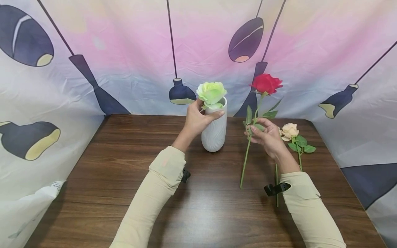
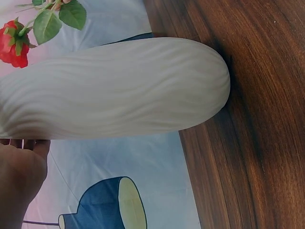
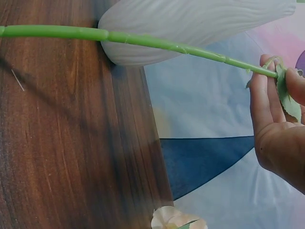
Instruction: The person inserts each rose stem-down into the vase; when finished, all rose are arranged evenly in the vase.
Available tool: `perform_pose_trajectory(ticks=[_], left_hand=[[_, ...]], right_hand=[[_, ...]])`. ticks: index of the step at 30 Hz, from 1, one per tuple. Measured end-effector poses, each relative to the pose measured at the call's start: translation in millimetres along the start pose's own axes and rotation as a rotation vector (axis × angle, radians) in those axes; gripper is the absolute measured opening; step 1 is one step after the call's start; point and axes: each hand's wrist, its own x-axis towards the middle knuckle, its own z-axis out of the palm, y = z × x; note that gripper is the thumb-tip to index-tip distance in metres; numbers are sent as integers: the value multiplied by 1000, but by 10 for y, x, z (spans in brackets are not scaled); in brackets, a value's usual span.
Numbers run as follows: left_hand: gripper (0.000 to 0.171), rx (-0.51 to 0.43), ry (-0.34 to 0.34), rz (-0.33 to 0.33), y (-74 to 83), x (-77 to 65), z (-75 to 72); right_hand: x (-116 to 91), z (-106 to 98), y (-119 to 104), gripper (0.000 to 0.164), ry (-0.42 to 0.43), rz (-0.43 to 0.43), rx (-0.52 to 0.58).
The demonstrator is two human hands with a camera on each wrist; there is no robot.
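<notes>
A white ribbed vase point(image 1: 214, 132) stands upright near the back of the table, with a pale green flower point(image 1: 212, 93) in its mouth. My left hand point(image 1: 198, 119) holds the vase at its rim, thumb across the front and fingers beside the bloom. In the left wrist view the fingers meet the side of the vase point(image 2: 114, 90). To the right, my right hand point(image 1: 268, 136) pinches the leafy stem of a red rose point(image 1: 266, 83). The rose is held upright, bloom up, its bare green stem point(image 3: 167, 45) hanging below the fingers.
A cream rose point(image 1: 290, 131) with green leaves lies on the table at the right, partly behind the right forearm. Another green stem point(image 1: 277, 172) shows beside that wrist. A printed cloth backdrop point(image 1: 139, 69) rises behind the brown wooden table point(image 1: 124, 165).
</notes>
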Motion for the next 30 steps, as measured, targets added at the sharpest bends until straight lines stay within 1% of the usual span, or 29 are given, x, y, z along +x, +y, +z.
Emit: perform_pose_trajectory(ticks=[5, 12, 18, 25, 30], left_hand=[[59, -3, 1, 1, -5, 1, -5], [60, -1, -2, 1, 3, -4, -5], [60, -3, -2, 2, 2, -9, -2], [60, 4, 0, -4, 0, -13, -4], [61, 7, 0, -3, -2, -14, -6]], right_hand=[[3, 21, -41, 17, 6, -7, 18], [-6, 43, -89, 16, 7, -25, -4], [-2, 53, -117, 18, 8, -39, 28], [7, 59, -160, 21, 29, -48, 27], [17, 57, -192, 22, 26, -62, 69]])
